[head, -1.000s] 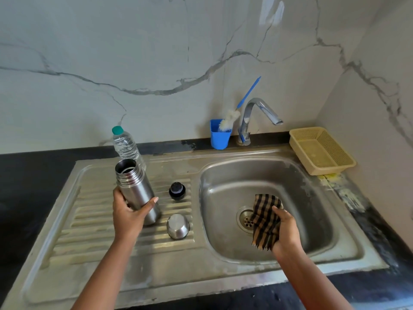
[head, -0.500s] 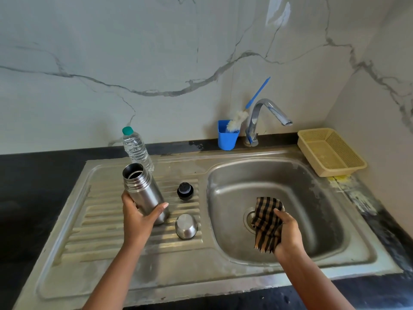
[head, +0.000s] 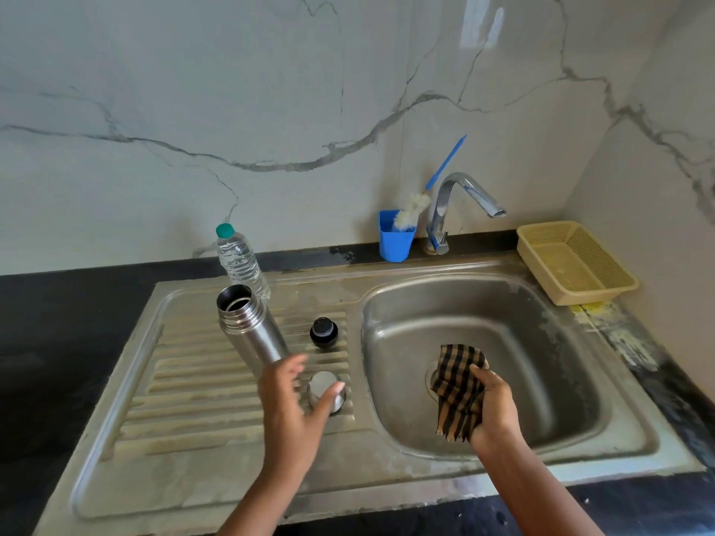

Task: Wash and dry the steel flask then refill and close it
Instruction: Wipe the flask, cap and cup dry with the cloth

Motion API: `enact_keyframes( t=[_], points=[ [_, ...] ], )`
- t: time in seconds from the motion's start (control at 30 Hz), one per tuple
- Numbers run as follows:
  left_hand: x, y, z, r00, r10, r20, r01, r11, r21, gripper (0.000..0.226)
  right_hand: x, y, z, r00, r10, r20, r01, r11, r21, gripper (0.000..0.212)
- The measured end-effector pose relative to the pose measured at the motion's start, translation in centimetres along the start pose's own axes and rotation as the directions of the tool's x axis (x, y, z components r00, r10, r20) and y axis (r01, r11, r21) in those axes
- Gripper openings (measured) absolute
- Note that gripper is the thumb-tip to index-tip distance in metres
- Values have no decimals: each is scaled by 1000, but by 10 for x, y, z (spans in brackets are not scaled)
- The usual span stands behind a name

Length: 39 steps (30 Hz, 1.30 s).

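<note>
The open steel flask (head: 247,330) is on the ribbed drainboard (head: 193,384), its base hidden behind my left hand (head: 290,412). That hand is off the flask, fingers spread, with its thumb over the steel cup cap (head: 323,384) lying mouth-down just right of the flask. The black stopper (head: 324,333) sits behind the cap. Above the sink basin (head: 541,361), my right hand (head: 493,412) grips a bunched brown-and-black checked cloth (head: 458,388). A clear water bottle (head: 240,261) with a green cap stands behind the flask.
The chrome tap (head: 460,195) stands at the back of the sink, with a blue cup (head: 394,241) holding a bottle brush (head: 412,208) to its left. A yellow plastic basket (head: 576,261) sits at the back right corner. Black counter surrounds the sink.
My left hand has let go of the flask and moved right and down to the steel cap. The right hand keeps holding the cloth over the basin.
</note>
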State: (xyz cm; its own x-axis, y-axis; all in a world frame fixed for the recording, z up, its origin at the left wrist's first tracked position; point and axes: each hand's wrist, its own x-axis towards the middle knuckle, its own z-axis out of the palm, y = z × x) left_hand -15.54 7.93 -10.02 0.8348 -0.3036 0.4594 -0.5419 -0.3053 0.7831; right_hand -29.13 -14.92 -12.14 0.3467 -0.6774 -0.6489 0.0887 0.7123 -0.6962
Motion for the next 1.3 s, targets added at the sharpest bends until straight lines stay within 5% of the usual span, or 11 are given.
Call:
enact_keyframes(
  t=[0.1, 0.27, 0.43, 0.6, 0.73, 0.83, 0.97, 1.03, 1.13, 1.23, 1.3],
  points=[
    [26, 8, 20, 961, 155, 229, -181, 978, 100, 51, -2, -1, -3, 1000, -10, -5, 10, 1000, -2, 44],
    [77, 1, 58, 858, -212, 468, -9, 905, 425, 63, -4, -3, -12, 999, -29, -28, 29, 1000, 6, 43],
    [100, -15, 71, 797, -383, 467, -102, 677, 729, 57, -6, -6, -22, 998, -38, -54, 39, 999, 25, 44],
    [104, -24, 72, 803, -393, 448, -80, 673, 735, 47, -5, -12, -34, 997, -34, -72, 37, 998, 50, 43],
    [109, -6, 74, 827, -373, 420, 31, 776, 630, 41, -10, -21, -34, 997, -59, -57, 60, 998, 17, 35],
    [104, 24, 79, 813, -436, 385, 358, 897, 259, 47, -23, -37, -22, 991, -129, -26, 128, 991, -42, 25],
    [85, 57, 91, 625, -581, 521, 770, 567, -292, 51, -49, -58, 2, 940, -312, 136, 330, 933, -140, 16],
    [77, 71, 96, 580, -578, 574, 815, 407, -413, 49, -58, -68, 11, 840, -489, 233, 527, 838, -142, 18],
    [71, 90, 102, 581, -563, 588, 807, 307, -504, 47, -62, -85, 12, 490, -752, 440, 871, 432, -233, 48],
    [68, 105, 109, 589, -540, 602, 800, 278, -532, 51, -57, -100, 8, 79, -700, 709, 972, -105, -212, 55],
    [67, 115, 113, 594, -517, 617, 798, 284, -531, 47, -53, -105, 8, -71, -566, 821, 939, -316, -137, 48]
  ],
)
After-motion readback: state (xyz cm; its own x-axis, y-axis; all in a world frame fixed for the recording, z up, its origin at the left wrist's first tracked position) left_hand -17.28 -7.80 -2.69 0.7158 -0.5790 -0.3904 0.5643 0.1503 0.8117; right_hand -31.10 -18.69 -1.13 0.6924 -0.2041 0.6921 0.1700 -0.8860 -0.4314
